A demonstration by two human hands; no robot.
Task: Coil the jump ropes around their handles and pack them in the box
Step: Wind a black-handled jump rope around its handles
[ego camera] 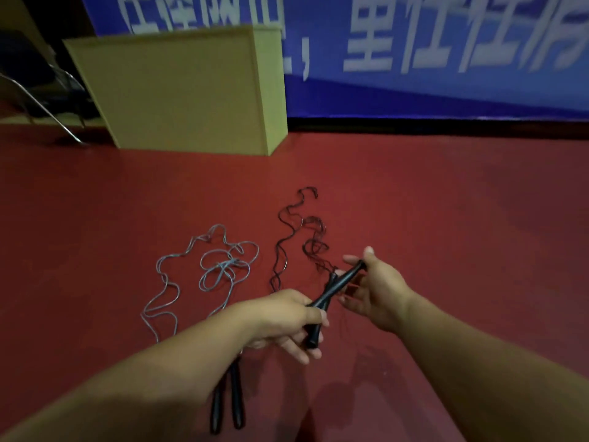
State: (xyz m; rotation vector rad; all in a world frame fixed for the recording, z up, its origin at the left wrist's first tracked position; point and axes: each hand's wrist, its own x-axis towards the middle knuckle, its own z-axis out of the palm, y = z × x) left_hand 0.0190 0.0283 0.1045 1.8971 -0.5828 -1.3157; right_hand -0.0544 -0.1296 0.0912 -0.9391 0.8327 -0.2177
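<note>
While both hands grip smooth blk handles [331, 290], wavy cord [299, 237] trails.

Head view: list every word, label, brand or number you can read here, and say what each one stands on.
Blue banner on the back wall: large white Chinese characters, cut off at the top edge and blurred by motion; only a comma-like mark shows, with no character surely readable.
Cardboard box: no print visible on the faces shown.
Black handles held in the hands: no label or brand visible.
No numbers anywhere.
</note>
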